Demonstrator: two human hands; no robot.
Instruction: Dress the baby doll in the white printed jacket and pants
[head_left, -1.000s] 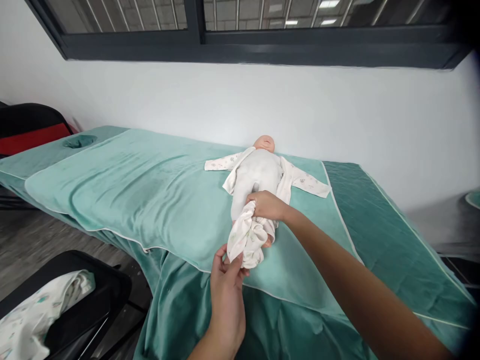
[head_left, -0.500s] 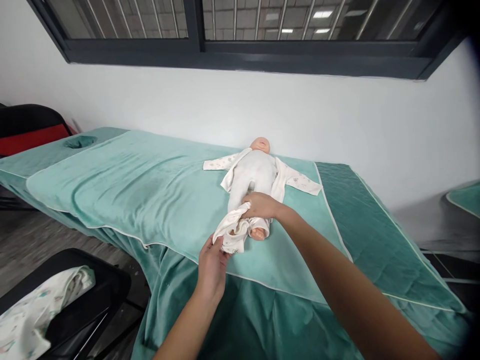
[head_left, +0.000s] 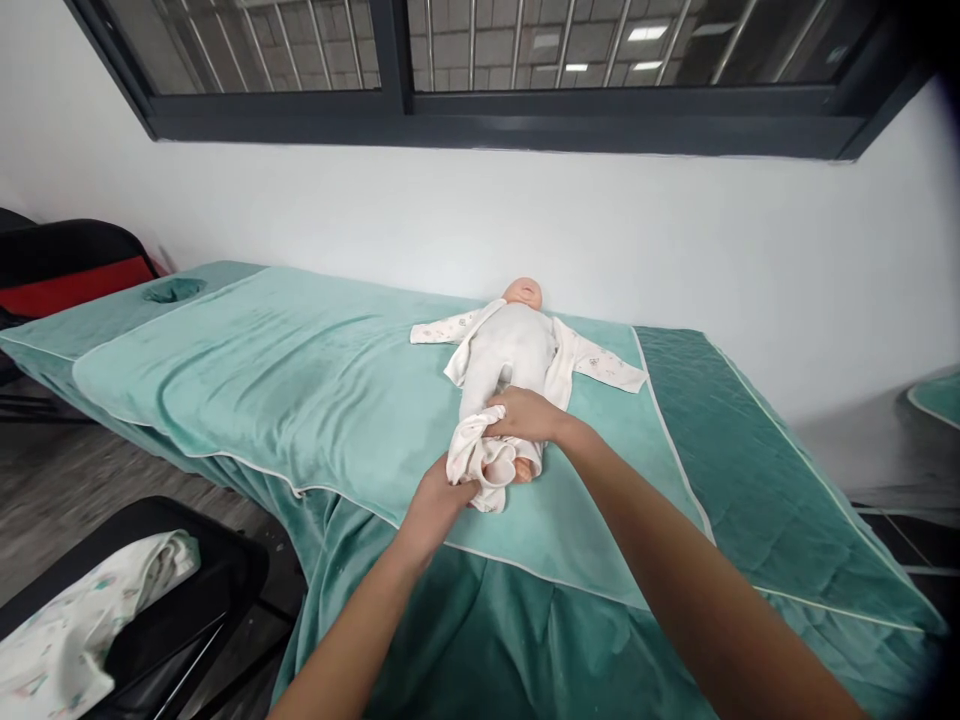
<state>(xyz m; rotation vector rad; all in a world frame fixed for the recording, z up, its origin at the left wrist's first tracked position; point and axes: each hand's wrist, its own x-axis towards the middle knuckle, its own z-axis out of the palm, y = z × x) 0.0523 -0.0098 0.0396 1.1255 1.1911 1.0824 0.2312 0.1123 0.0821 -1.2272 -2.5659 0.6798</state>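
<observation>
A baby doll (head_left: 517, 335) with a pale cloth body lies on its back, head toward the wall and feet toward me. Its arms are in the sleeves of a white printed baby jacket (head_left: 607, 366), which hangs open at the front. White baby pants (head_left: 480, 462) are bunched around the lower legs, and one foot shows at the right cuff. My left hand (head_left: 441, 500) is closed on the lower edge of the pants. My right hand (head_left: 523, 414) grips the pants higher up, at the doll's lower legs; its fingertips are partly hidden by cloth.
The doll lies on a light green sheet (head_left: 300, 340) over a massage bed with a face hole (head_left: 174, 290) at the far left. A black chair (head_left: 202, 580) holding a folded printed cloth (head_left: 97, 620) stands at lower left. Behind the bed is a white wall (head_left: 337, 210).
My left hand has shifted right and slightly up, bringing the loose pant leg closer to the doll's leg, and its opening now shows. My right hand stays nearly in place.
</observation>
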